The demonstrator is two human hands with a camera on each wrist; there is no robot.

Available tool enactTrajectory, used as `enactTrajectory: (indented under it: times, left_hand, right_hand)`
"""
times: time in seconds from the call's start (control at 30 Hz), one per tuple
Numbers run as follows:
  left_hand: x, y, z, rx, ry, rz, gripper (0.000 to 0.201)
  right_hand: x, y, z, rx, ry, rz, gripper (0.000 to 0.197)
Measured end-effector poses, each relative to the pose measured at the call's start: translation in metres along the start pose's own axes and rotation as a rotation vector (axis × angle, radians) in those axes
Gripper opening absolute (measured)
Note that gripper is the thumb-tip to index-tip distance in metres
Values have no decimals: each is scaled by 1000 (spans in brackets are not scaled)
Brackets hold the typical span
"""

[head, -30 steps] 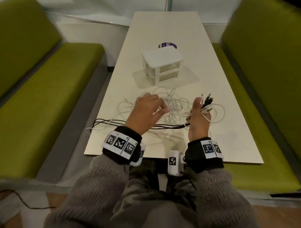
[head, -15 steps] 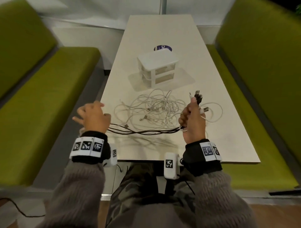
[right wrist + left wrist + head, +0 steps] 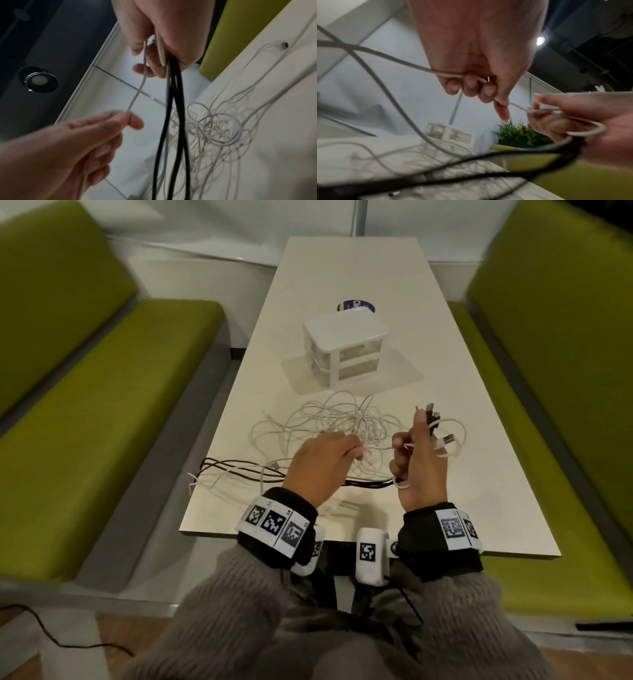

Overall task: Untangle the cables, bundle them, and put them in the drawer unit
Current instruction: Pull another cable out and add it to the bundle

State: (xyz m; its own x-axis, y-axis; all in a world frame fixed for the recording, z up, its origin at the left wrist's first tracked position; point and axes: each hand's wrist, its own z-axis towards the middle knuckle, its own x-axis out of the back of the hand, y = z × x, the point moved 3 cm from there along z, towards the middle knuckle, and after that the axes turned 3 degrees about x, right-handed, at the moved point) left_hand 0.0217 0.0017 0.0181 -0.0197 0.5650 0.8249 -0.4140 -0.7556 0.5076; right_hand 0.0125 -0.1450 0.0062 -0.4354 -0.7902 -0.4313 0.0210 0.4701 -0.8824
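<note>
So from the head view, the white cable tangle point(image 3: 342, 422) sits mid-table point(image 3: 479, 474), short of the drawer unit point(image 3: 346, 350); a black cable point(image 3: 239, 469) runs toward the left edge, and a purple sticker point(image 3: 356, 305) reads "Cla". Left wrist view: left hand point(image 3: 479, 54) pinches a white cable point(image 3: 518, 106). Right wrist view: right hand point(image 3: 163, 27) grips the black and white cables.

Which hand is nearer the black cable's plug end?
Right. The right hand grips the black cable with its plug sticking up past the fingertips. The left hand is beside it, pinching a white cable.
</note>
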Motion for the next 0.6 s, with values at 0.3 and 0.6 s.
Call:
enactTrajectory:
  times: [0.3,0.6]
  left_hand:
    - [65,-84,-11,477,90,452,23]
    - [32,2,-8,28,-21,-210,60]
  right_hand:
    - [-7,5,-6,8,-56,5,35]
    - [-13,15,-7,3,-11,-113,45]
